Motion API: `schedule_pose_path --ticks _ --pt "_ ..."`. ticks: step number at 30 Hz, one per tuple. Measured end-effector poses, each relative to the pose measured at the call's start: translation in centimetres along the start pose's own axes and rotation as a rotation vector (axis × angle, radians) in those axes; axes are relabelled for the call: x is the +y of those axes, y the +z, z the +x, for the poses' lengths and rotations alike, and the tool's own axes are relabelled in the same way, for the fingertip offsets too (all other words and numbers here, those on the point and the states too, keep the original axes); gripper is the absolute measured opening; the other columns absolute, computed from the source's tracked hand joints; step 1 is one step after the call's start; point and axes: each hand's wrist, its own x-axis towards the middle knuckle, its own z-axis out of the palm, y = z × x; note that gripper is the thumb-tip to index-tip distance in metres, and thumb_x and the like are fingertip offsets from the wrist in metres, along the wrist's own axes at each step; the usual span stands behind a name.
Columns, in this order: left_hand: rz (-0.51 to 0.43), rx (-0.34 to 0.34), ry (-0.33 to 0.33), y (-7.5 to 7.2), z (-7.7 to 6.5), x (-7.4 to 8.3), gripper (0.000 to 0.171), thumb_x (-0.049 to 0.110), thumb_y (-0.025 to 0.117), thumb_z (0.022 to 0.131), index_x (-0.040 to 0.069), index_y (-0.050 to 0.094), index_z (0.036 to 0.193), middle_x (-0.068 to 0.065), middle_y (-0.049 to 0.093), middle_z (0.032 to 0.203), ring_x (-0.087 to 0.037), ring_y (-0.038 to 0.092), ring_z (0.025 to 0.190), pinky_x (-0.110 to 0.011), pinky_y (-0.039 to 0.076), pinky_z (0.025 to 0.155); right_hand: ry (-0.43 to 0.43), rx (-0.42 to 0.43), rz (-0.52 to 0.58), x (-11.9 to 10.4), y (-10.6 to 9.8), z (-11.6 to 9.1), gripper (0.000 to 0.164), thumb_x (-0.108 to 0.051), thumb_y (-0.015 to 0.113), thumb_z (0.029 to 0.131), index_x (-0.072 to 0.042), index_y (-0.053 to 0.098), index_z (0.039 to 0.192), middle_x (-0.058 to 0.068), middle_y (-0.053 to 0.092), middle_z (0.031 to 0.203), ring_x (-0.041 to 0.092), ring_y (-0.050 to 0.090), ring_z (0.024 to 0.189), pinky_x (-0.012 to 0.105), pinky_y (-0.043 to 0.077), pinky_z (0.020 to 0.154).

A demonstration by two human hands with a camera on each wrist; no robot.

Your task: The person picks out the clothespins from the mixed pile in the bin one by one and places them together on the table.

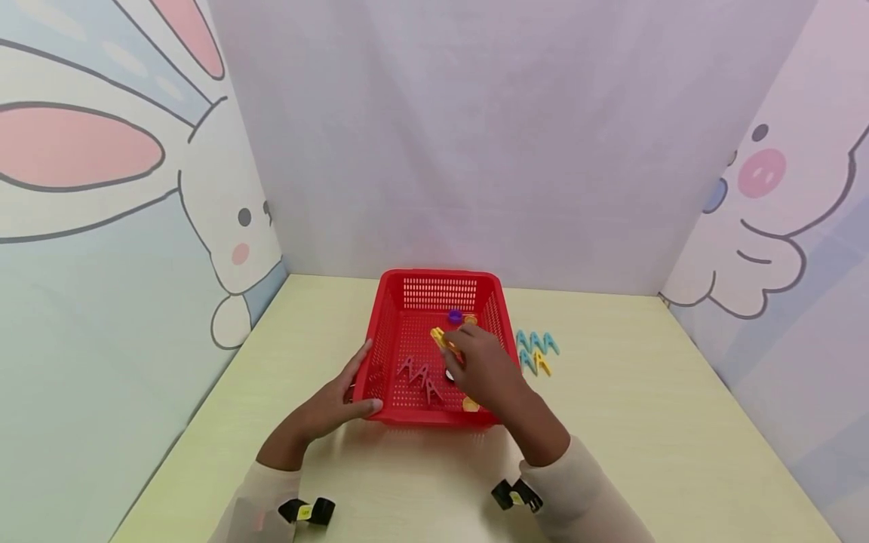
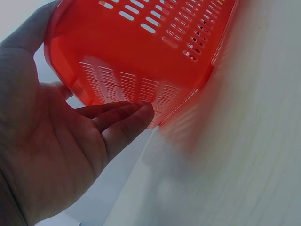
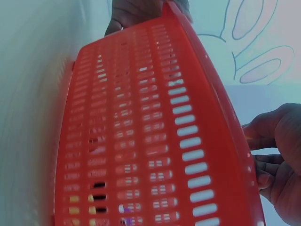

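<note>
A red plastic basket (image 1: 437,416) with slotted walls stands on the table. My left hand (image 1: 333,406) holds its near left corner, thumb at the rim and fingers along the outer side. In the left wrist view the fingers (image 2: 124,125) lie against the slotted wall. Above the basket's inside, my right hand (image 1: 483,366) pinches a yellow clothespin (image 1: 437,335). Red clothespins (image 1: 419,375) lie on the basket floor, with a purple cap (image 1: 455,316) and yellow round pieces (image 1: 471,405) near the right wall. A black-and-white piece (image 1: 449,375) is partly hidden behind the right hand.
Just right of the basket, several blue clothespins (image 1: 535,342) and one yellow clothespin (image 1: 541,363) lie on the pale wooden table (image 1: 631,407). A light cloth backdrop (image 1: 448,151) rises at the table's far edge, and printed cartoon panels flank both sides.
</note>
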Motion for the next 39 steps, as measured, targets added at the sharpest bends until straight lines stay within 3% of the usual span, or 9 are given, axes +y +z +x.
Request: schedule_pose_path --ticks 11,18,32,39 --pt "-0.007 -0.013 0.007 0.0 0.0 0.0 0.118 0.026 0.084 0.093 0.028 0.001 0.177 -0.026 0.039 0.165 -0.043 0.055 0.142 -0.04 0.067 0.097 -0.028 0.189 -0.006 3.0 -1.3 -1.6 0.039 -0.015 0.092 0.089 -0.007 0.08 0.125 0.009 0.074 0.108 0.014 0.061 0.082 0.025 0.061 0.068" --pt "0.003 -0.017 0.021 -0.1 -0.1 -0.2 0.118 0.028 0.084 0.093 0.029 0.0 0.177 -0.026 0.04 0.164 -0.042 0.056 0.141 -0.038 0.067 0.096 -0.006 0.304 0.005 5.0 -2.5 -2.6 0.043 -0.011 0.093 0.086 -0.003 0.079 0.126 0.013 0.074 0.109 0.016 0.063 0.079 0.035 0.066 0.07" --pt "-0.004 -0.02 0.034 -0.1 0.0 -0.2 0.118 0.026 0.083 0.094 0.027 0.0 0.177 -0.027 0.04 0.164 -0.042 0.056 0.14 -0.037 0.067 0.096 -0.004 0.483 -0.018 9.7 -3.2 -3.9 0.025 -0.002 0.082 0.093 0.003 0.081 0.117 0.017 0.075 0.097 0.018 0.06 0.07 0.029 0.058 0.059" --pt "-0.005 -0.01 0.012 -0.1 0.1 -0.3 0.117 0.025 0.083 0.094 0.029 0.0 0.177 -0.024 0.041 0.164 -0.041 0.057 0.14 -0.038 0.067 0.097 0.093 0.492 -0.018 11.5 -3.3 -4.3 0.023 0.0 0.076 0.091 0.002 0.083 0.112 0.016 0.074 0.092 0.019 0.058 0.069 0.022 0.05 0.059"
